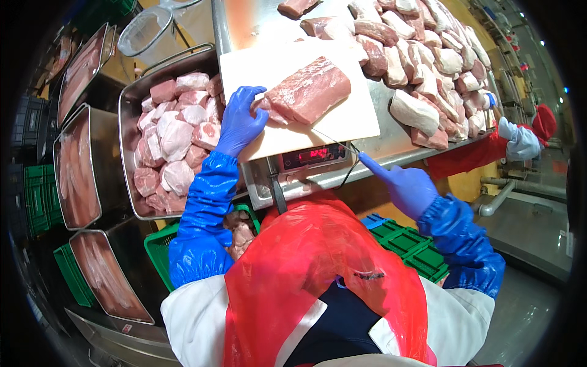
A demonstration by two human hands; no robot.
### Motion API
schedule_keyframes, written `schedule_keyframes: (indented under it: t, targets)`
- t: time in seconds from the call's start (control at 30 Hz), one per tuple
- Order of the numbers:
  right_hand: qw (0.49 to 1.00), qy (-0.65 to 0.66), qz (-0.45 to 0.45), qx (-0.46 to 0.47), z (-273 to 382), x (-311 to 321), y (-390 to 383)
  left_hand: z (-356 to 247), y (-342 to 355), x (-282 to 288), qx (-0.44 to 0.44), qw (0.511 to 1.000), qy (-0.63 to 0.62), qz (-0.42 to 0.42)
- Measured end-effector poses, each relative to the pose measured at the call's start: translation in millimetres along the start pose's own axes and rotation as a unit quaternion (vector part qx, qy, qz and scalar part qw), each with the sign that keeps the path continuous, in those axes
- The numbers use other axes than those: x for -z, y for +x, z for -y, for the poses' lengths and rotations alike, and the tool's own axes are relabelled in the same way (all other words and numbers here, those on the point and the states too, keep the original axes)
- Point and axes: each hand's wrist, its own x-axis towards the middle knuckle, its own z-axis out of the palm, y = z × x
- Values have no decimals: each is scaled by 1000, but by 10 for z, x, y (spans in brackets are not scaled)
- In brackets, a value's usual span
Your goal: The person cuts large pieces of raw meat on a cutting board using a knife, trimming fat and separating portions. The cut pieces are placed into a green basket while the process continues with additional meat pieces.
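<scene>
On the white cutting board [251,70] lies a pink slab of meat [309,88]. My left hand [241,119], blue-gloved, has curled fingers gripping a thinner flap at its left end. A thin dark strand [333,139] runs from near the meat toward a dark loop. My right hand [397,183] points its index finger at that loop, other fingers curled, their contents hidden. Below the board are a scale with a red display [315,154] and a black handle [276,192], probably a knife's.
A meat-filled steel bin [127,140] stands left, beside more trays [58,174]. Many meat pieces [403,110] cover the steel table [446,144]. Green crates [406,248] sit below. A co-worker in red and white [520,140] works at the right end of the table.
</scene>
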Motion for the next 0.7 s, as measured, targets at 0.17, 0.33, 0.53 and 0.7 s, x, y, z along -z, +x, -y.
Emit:
schedule_keyframes:
  t: [0.17,0.33,0.53,0.7]
  targets:
    - [850,480,-207,61,269,87,310,-167,-134,12,-21,999,19,30]
    - [791,587,-169,31,619,490,2193,-109,-159,-92,-73,996,43,41]
    - [931,340,-129,0,863,335,2035,-32,-241,-67,-77,990,103,49]
    - [973,200,-111,-16,751,-157,1135,-54,-178,-130,-114,989,88,20]
